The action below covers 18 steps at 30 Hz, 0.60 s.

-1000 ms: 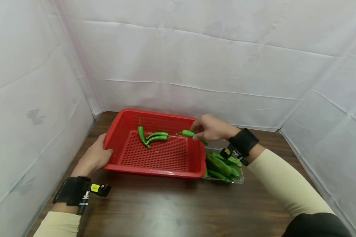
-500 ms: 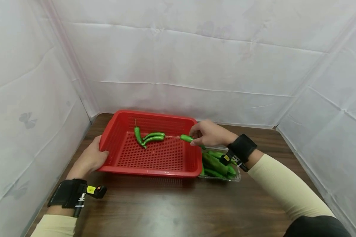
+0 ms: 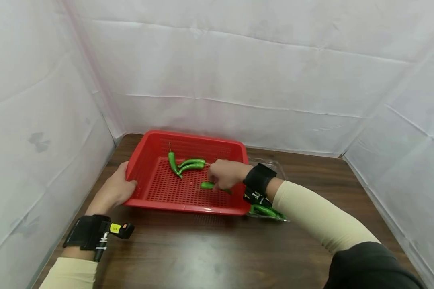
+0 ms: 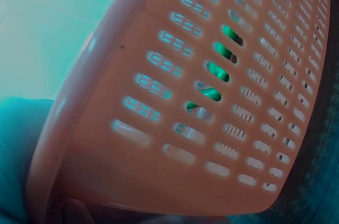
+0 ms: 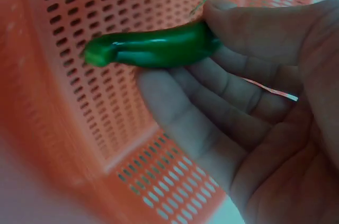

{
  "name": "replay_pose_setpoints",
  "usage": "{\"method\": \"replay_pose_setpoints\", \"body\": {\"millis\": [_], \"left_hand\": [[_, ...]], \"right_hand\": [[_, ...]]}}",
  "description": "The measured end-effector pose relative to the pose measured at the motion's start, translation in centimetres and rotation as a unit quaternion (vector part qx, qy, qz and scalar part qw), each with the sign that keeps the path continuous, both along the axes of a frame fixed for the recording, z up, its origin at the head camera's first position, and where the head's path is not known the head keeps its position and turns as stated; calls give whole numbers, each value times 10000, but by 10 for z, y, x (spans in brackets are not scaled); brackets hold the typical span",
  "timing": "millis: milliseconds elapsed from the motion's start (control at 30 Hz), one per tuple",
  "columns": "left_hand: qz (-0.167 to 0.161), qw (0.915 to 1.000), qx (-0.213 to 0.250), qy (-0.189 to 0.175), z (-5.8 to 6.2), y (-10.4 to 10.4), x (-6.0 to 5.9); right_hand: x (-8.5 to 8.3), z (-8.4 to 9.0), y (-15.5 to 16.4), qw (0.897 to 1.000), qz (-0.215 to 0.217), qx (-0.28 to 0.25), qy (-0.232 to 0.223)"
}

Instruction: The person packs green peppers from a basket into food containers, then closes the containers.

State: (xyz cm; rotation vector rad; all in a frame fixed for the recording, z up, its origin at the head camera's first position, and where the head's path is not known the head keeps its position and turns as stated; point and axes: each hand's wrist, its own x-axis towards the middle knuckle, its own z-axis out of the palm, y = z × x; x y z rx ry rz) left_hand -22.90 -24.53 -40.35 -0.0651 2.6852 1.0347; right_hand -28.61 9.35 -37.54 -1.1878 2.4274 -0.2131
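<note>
A red perforated basket (image 3: 202,209) sits on the table, its left rim gripped by my left hand (image 3: 112,188); the left wrist view looks along the basket's outer wall (image 4: 116,166). Inside lie a green chili pepper (image 3: 172,162) with a long stem and two more curved ones side by side (image 3: 191,167). My right hand (image 3: 227,174) is over the basket's right part and pinches another green chili pepper (image 5: 159,46) between thumb and fingers. In the right wrist view this pepper is above the perforated floor, its stem end up by the thumb.
Right of the basket stands a clear plastic tray (image 3: 279,170) with several larger green peppers (image 3: 265,210), partly hidden under my right forearm. The brown wooden table (image 3: 202,249) is bounded by white sheet walls (image 3: 220,72) at the back and both sides.
My right hand has moved left and inward from the basket's right rim, carrying the chili pepper over the basket floor. The left hand keeps its grip on the rim.
</note>
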Motion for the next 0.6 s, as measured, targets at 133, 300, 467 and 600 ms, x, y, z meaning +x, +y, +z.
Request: {"method": "replay_pose_setpoints", "body": {"millis": [133,300,467,600], "left_hand": [[24,10000,4,28,1,2,-1],[40,9999,-22,94,3,11,1],[-9,9999,-75,146,2,22,0],[-41,9999,-25,104,-2,31,-1]], "right_hand": [[-5,-9,-13,9988,149,435,-140],[-20,-12,-17,9955,57,942,-117],[-43,-15,-17,9937,-630,682,626],[-55,-26,-20,9886,-971,632,963]]}}
